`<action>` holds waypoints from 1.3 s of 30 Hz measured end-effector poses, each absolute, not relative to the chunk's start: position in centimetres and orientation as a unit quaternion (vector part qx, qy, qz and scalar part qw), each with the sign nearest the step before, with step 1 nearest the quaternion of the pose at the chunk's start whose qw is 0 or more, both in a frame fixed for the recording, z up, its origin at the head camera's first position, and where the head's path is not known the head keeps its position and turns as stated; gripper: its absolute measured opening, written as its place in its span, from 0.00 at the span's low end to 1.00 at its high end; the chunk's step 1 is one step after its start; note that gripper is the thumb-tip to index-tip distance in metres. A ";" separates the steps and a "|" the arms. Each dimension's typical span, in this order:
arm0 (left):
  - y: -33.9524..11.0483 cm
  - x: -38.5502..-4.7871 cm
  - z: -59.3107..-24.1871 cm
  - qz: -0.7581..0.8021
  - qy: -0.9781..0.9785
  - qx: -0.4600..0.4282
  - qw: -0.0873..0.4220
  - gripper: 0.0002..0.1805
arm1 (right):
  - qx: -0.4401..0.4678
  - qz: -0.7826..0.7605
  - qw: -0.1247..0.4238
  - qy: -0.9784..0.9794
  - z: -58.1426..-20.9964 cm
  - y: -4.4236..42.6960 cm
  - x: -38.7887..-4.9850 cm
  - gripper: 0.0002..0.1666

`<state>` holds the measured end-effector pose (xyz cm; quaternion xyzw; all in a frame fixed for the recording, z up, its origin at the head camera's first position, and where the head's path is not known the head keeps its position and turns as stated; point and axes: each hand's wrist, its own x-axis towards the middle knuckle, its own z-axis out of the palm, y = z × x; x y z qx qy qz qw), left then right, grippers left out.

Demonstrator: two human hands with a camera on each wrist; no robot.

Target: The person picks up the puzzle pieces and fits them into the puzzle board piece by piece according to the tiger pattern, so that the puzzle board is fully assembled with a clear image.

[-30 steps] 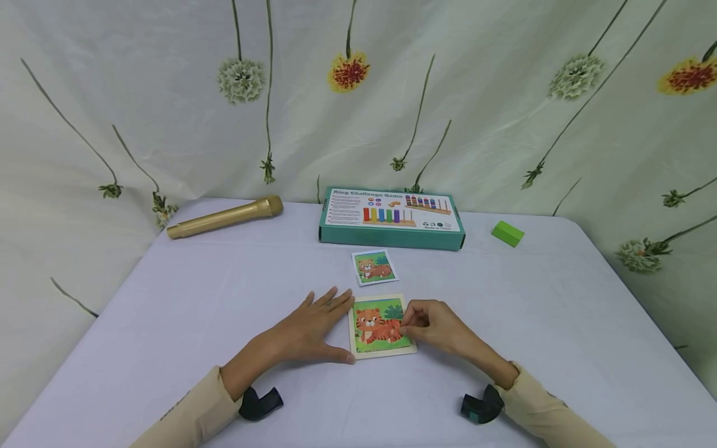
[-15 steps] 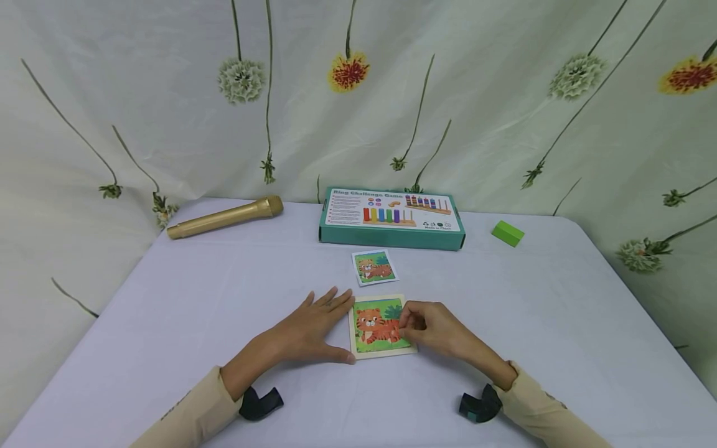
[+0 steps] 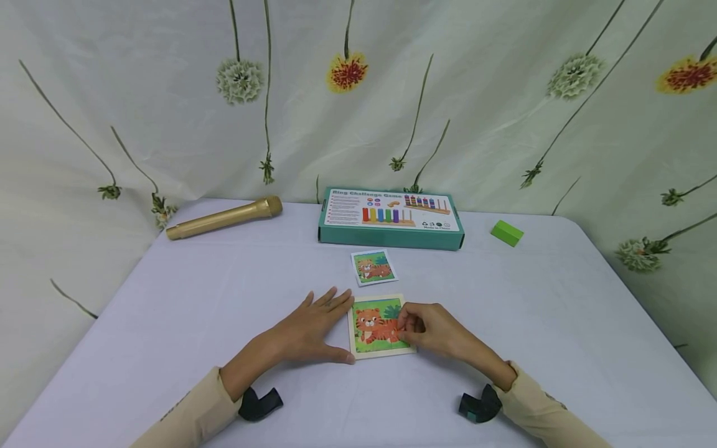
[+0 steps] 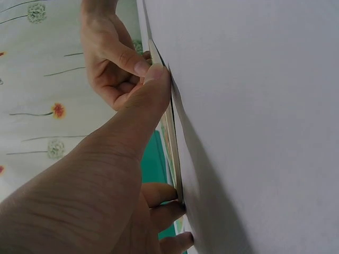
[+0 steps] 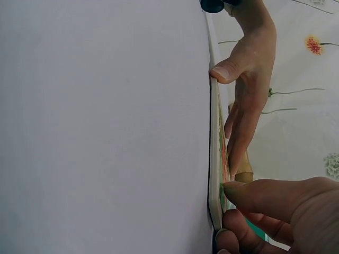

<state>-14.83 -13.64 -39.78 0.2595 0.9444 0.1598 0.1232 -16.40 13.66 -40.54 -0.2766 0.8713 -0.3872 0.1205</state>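
Observation:
A square tiger puzzle (image 3: 376,326) in a pale wooden tray (image 3: 386,356) lies flat on the table in the head view. My left hand (image 3: 313,333) is spread along the tray's left side; its fingertips touch the upper left corner and its thumb the lower left. At the right side, my right hand (image 3: 434,326) has curled fingers, with thumb and index finger pinching a puzzle piece (image 5: 223,194) at the tiger's rear. The fingers hide most of that piece. In the left wrist view, the tray's edge (image 4: 170,143) shows between left thumb and fingers.
A small tiger picture card (image 3: 374,267) lies just behind the tray. Farther back stand a teal Ring Challenge Game box (image 3: 392,238), a gold microphone (image 3: 224,219) at left and a green block (image 3: 507,233) at right. A flowered cloth (image 3: 482,93) hangs behind the table.
My right hand has shifted very slightly left and down over the puzzle's right side. The left hand and the tray have stayed in place.

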 end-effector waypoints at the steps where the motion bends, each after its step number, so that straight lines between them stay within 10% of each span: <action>1: -13.6 -14.8 -39.8 0.160 0.944 0.260 0.123 0.59 | -0.277 -0.387 0.121 0.871 -40.5 13.7 -16.4 0.07; 39: -13.9 -14.9 -39.8 0.163 0.942 0.266 0.128 0.55 | -0.289 -0.385 0.112 0.870 -40.4 13.9 -16.4 0.04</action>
